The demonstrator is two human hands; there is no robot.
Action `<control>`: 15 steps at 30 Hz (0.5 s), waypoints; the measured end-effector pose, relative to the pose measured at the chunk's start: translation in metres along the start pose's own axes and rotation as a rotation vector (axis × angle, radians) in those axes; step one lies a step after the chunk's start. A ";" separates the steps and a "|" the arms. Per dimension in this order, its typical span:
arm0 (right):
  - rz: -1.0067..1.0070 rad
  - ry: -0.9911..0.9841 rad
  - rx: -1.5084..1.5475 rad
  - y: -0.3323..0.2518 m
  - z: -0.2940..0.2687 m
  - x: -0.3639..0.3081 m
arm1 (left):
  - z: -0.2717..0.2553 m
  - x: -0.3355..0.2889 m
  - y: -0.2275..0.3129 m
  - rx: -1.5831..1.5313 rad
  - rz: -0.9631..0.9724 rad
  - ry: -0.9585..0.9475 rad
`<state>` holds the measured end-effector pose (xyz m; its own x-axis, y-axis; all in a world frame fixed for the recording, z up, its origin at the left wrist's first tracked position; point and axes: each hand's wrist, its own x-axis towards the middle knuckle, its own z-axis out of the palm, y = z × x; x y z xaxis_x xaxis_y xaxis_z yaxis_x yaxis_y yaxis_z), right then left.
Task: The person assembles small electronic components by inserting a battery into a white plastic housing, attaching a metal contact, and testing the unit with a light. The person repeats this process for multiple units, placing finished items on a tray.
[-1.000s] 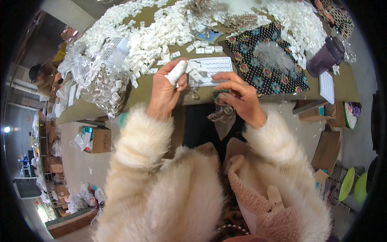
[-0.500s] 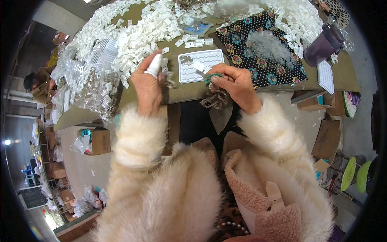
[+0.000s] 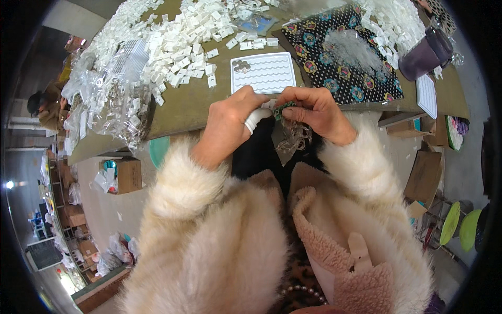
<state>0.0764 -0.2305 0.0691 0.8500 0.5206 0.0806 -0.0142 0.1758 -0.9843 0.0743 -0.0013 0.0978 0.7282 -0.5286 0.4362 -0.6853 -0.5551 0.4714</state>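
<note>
Left hand (image 3: 230, 123), thumb taped, and right hand (image 3: 314, 112) pinch a small green piece (image 3: 285, 107) at the table (image 3: 188, 107) edge, six o'clock of the white tray (image 3: 264, 73); clear bags, apparently, dangle beneath; a slackened pinch could drop it lapward.

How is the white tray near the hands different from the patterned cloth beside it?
The white tray is small, plain and ridged in rows; the patterned cloth is larger, black with coloured flowers and dots. The tray holds a few small round pieces in one corner; the cloth bears a clear, glittery heap. Both lie flat on the brown table.
</note>
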 end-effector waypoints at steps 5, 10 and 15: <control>-0.015 0.006 0.160 -0.006 0.001 -0.008 | 0.009 -0.008 0.004 -0.276 -0.113 0.065; -0.184 0.117 0.199 -0.004 0.008 -0.005 | 0.018 -0.018 0.008 -0.883 -0.609 0.114; -0.217 0.233 -0.056 0.002 0.019 -0.008 | 0.025 -0.021 0.018 -1.153 -0.669 0.133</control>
<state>0.0597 -0.2183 0.0696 0.9278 0.2694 0.2579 0.2041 0.2119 -0.9557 0.0468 -0.0165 0.0779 0.9594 -0.2672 -0.0907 0.1496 0.2090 0.9664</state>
